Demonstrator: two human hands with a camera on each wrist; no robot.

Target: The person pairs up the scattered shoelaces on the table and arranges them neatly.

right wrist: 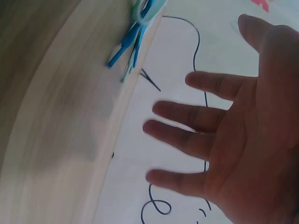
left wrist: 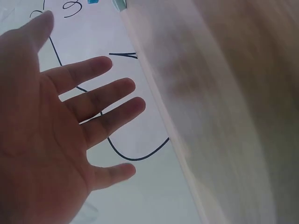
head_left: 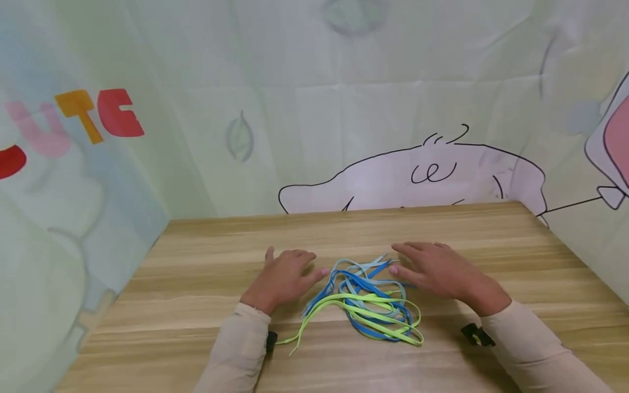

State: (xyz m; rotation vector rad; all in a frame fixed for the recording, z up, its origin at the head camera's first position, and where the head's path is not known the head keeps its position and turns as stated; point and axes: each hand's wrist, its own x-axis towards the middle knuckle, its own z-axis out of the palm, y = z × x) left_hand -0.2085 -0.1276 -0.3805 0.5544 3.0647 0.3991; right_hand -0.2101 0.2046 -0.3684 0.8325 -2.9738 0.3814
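A loose tangle of flat shoelaces lies on the wooden table between the two hands. Light blue and darker blue laces sit toward the back of the pile, and lime green laces loop over the front, their tips trailing to the left. On the left of the pile is my left hand, empty, its fingers spread in the left wrist view. To the right, my right hand also holds nothing, with fingers extended and apart. Blue lace ends show at the top of the right wrist view.
The wood-grain table reaches back to a printed fabric backdrop with cartoon drawings and coloured letters. A dark strap piece sits at the right sleeve, another at the left.
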